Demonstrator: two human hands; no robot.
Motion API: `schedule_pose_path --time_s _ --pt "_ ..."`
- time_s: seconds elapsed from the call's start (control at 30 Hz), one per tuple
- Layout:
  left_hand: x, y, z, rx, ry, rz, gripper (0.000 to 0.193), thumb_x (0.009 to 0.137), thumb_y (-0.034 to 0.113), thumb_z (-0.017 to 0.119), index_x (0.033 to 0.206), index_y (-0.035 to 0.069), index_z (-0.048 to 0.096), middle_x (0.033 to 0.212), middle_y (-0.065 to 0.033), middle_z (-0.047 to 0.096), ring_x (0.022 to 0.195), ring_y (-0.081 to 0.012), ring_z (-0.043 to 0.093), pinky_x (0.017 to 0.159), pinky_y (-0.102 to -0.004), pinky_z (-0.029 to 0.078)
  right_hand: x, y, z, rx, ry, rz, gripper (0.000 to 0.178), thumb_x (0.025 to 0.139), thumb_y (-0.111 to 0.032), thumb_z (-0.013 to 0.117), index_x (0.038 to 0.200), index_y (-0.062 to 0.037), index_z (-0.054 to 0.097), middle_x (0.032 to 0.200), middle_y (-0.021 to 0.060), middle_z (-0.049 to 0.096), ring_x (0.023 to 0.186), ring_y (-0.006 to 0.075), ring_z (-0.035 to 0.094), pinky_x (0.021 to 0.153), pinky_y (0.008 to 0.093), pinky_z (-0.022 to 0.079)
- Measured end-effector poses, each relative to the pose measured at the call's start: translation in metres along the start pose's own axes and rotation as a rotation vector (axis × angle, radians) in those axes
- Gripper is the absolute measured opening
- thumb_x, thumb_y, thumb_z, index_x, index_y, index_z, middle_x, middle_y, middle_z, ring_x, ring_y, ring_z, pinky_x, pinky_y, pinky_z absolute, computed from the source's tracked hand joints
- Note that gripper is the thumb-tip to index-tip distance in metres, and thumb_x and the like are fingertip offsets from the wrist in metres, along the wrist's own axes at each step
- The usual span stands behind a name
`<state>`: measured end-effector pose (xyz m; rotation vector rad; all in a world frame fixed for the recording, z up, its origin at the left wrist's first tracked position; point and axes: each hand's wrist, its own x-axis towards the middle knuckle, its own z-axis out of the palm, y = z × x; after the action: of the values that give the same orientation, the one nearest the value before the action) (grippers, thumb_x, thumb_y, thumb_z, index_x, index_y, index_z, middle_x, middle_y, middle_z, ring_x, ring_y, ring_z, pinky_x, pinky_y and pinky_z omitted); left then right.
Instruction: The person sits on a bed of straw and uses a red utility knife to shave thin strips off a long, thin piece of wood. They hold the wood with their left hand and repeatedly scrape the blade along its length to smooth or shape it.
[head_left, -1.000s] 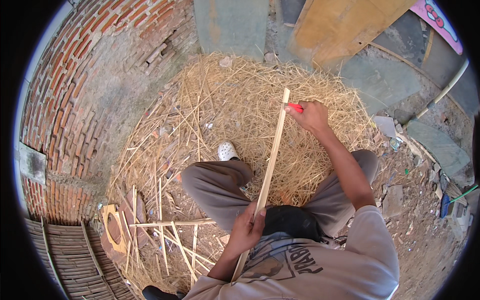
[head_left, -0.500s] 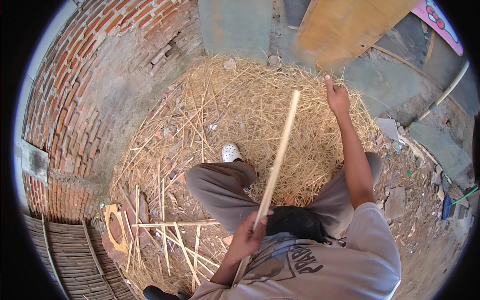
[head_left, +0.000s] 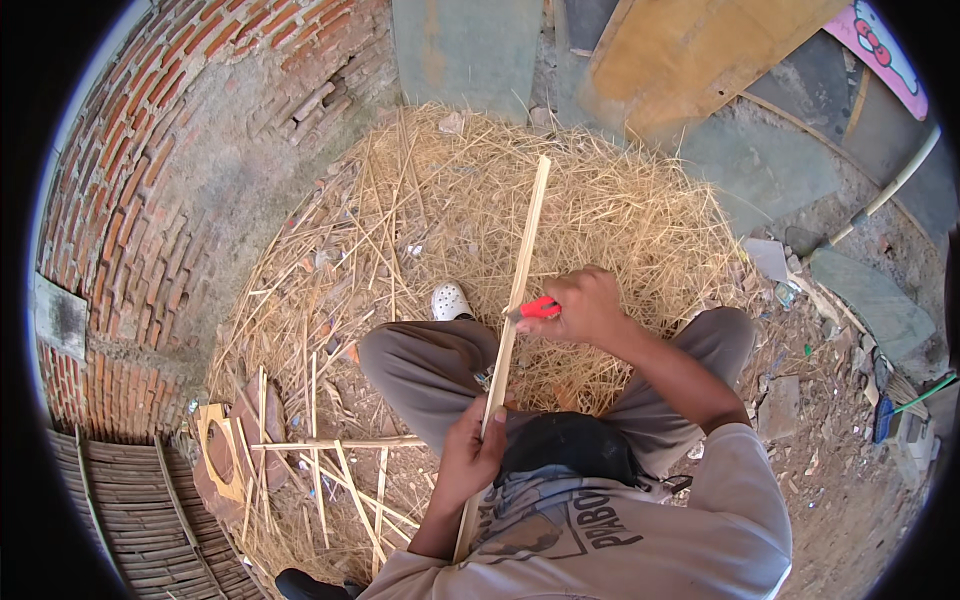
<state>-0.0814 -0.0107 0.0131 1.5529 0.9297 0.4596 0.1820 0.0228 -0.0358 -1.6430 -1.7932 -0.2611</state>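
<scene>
Pale strip (head_left: 527, 240) in left hand (head_left: 473, 455), against red tool (head_left: 541, 308) in right hand (head_left: 583, 306)

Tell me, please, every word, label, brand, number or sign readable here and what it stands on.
Grey shirt: dark lettering, which I leave uncopied.
Pink board: no text I can make out.
Red tool in the right hand: any marking is too small to read.

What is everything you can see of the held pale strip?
The pale strip is long, narrow and flat, apparently wood or bamboo. It slants up over the straw, its far end free. The left grip holds it low; the red-handled tool in the right grip seems to touch it higher up.
</scene>
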Motion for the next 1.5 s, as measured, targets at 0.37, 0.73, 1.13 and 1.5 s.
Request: schedule_pose_path --time_s 0.37,0.73,1.13,1.5 --pt "-0.009 -0.002 0.01 0.153 -0.09 -0.019 0.021 0.098 0.012 0.052 0.115 0.005 0.061 0.059 -0.0022 0.049 0.055 -0.0077 0.047 0.053 -0.027 0.04 0.027 0.096 -0.02 -0.106 -0.014 0.676 0.074 0.084 -0.076 0.047 0.063 -0.0075 0.064 0.05 0.0104 0.055 0.049 0.0272 0.059 0.052 0.041 0.046" --pt "-0.016 -0.008 0.006 -0.257 -0.122 -0.153 0.024 0.102 0.012 0.047 0.123 0.005 0.057 0.058 0.0071 0.041 0.052 -0.0007 0.035 0.047 -0.0199 0.028 0.024 0.112 -0.033 0.057 -0.062 0.845 0.086 0.083 -0.084 0.031 0.058 -0.0066 0.057 0.054 0.0083 0.054 0.052 0.0242 0.054 0.054 0.0399 0.044" --pt "-0.001 -0.003 -0.003 0.057 0.071 -0.016 0.041 0.1 0.015 0.052 0.139 0.006 0.05 0.063 -0.0016 0.055 0.057 -0.0046 0.049 0.053 -0.0236 0.041 -0.003 -0.035 -0.021 0.068 -0.4 0.134 0.066 0.073 -0.076 0.061 0.06 -0.0115 0.063 0.052 0.0095 0.06 0.049 0.0295 0.062 0.049 0.0395 0.048" --pt "0.003 0.01 0.005 0.649 0.208 0.181 0.041 0.089 0.011 0.062 0.129 0.003 0.058 0.061 -0.0213 0.059 0.055 -0.0363 0.062 0.053 -0.0394 0.048 -0.007 -0.01 0.005 0.005 -0.083 0.016 0.064 0.069 -0.075 0.066 0.055 -0.0125 0.062 0.046 0.0057 0.055 0.042 0.0229 0.057 0.044 0.0355 0.045"
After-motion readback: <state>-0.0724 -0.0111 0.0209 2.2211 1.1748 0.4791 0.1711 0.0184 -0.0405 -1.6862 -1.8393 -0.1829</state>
